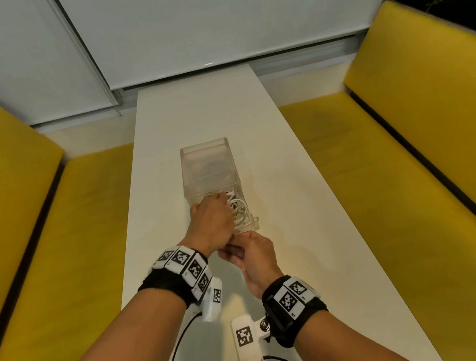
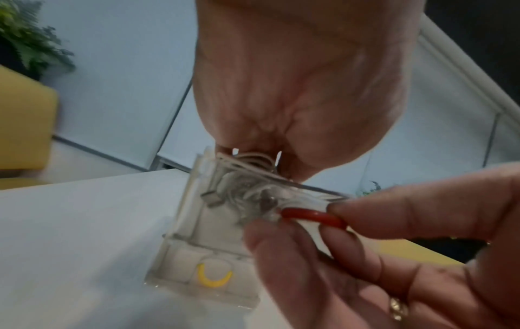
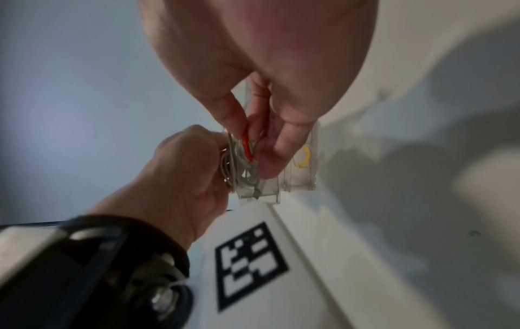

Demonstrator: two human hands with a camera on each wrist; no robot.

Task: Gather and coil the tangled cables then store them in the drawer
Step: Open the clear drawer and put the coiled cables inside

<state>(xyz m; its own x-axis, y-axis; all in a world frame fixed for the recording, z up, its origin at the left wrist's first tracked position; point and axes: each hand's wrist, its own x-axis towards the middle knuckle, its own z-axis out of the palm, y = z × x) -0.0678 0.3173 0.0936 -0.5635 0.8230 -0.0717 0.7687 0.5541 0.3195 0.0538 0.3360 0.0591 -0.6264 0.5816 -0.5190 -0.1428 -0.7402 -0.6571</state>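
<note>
The left hand (image 1: 210,224) reaches into the pulled-out clear drawer (image 1: 252,223), fingers curled on the coiled white cables (image 1: 240,211) inside it. Only the wrist views show the right hand (image 2: 394,262), at the drawer's front, pinching a red ring (image 2: 312,217) there.

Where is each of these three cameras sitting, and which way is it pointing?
Head: worn on the head, looking down the white table at the clear drawer unit; both forearms and wristbands show.
Left wrist: along the left hand pressing white cables into the drawer.
Right wrist: along the right hand pinching the drawer's red ring.
Both wrist views share the red ring and a lower yellow ring.
</note>
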